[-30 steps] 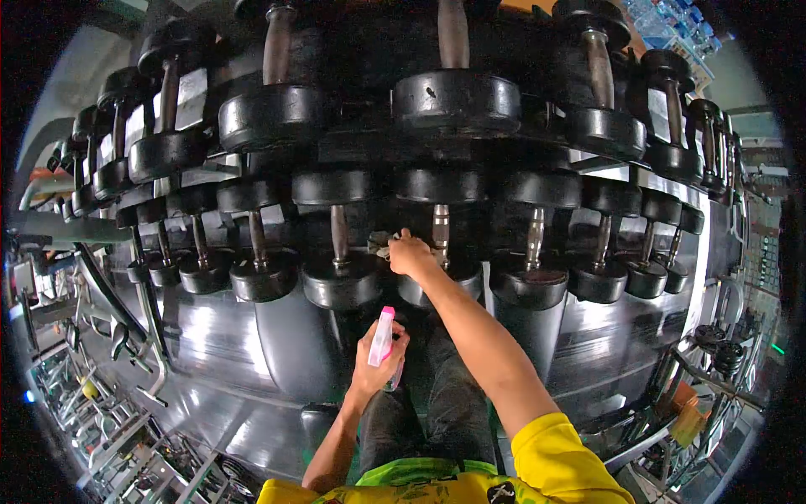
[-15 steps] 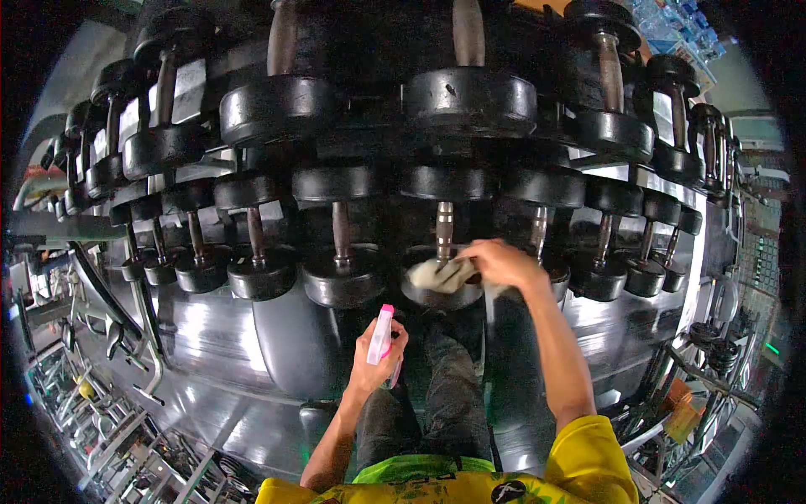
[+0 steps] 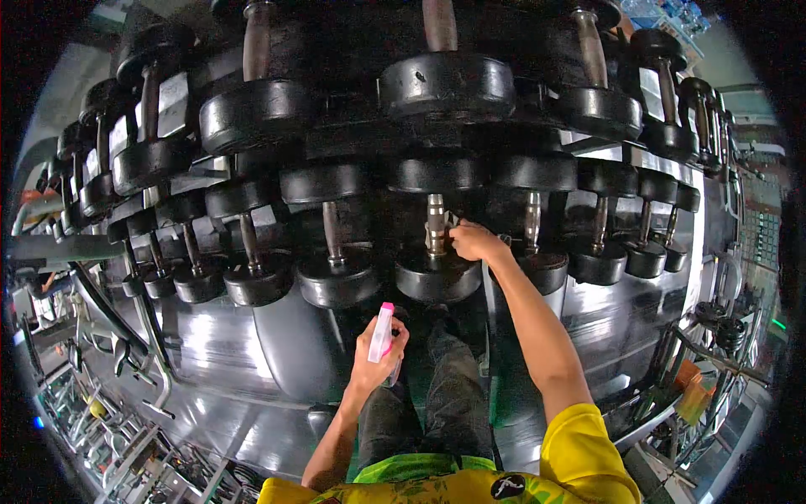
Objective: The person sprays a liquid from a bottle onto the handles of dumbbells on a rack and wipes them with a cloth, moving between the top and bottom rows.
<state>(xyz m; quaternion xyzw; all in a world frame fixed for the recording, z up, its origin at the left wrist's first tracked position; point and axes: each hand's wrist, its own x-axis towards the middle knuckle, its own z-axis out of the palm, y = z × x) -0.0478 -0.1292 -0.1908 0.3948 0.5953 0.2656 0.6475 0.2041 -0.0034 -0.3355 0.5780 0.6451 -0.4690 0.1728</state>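
My left hand (image 3: 379, 351) is closed round a spray bottle (image 3: 382, 334) with a pink tip, held upright in front of my legs. At the lower rack row, my right hand (image 3: 478, 242) is closed on a light cloth (image 3: 453, 222), beside the metal handle of a black dumbbell (image 3: 438, 279). Most of the cloth is hidden by the fingers and the handle. A neighbouring dumbbell (image 3: 336, 281) lies to the left of it, and another (image 3: 537, 270) to the right.
Larger dumbbells (image 3: 447, 86) fill the upper row. Several more dumbbells curve away on both sides. Gym machines stand at the far left, and weight plates (image 3: 720, 329) at the right. Plastic bottles (image 3: 672, 15) are at the top right.
My right hand has moved up and slightly left with the cloth, from the dumbbell's near head to its handle. The view has shifted a little. My left hand still holds the bottle.
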